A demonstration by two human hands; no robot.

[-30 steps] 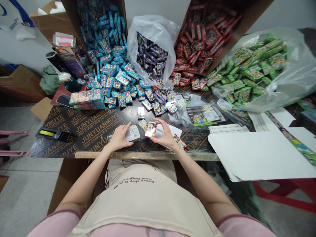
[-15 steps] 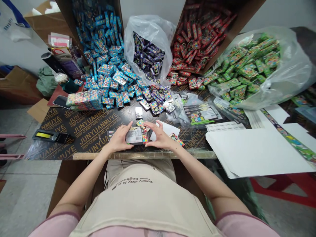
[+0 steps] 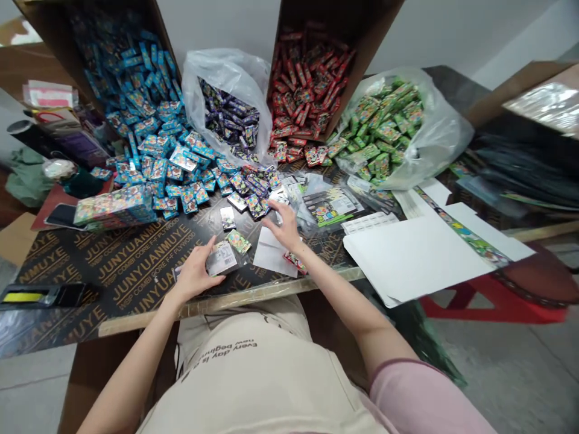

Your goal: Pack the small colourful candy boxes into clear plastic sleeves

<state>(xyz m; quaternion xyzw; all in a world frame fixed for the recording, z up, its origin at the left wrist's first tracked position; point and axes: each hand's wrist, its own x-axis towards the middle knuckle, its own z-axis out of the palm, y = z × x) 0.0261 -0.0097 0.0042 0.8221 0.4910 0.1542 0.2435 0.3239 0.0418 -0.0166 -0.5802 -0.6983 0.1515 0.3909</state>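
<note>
Near the front edge of the tabletop (image 3: 140,262), the left hand (image 3: 198,269) grips a bag (image 3: 222,259), a green box (image 3: 238,242) beside it. The right hand (image 3: 284,228) is at the purple boxes (image 3: 257,207); whether it grips one, I cannot tell.

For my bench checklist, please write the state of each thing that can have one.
Left hand: gripping barcoded packet
Barcoded packet: lying flat
Right hand: open, near loose purple boxes
Purple-box bag: open
Green-box bag: open
Blue-box carton: open, spilling out
Red-box carton: open
Phone: flat, screen dark
White sheets: stacked flat
</note>
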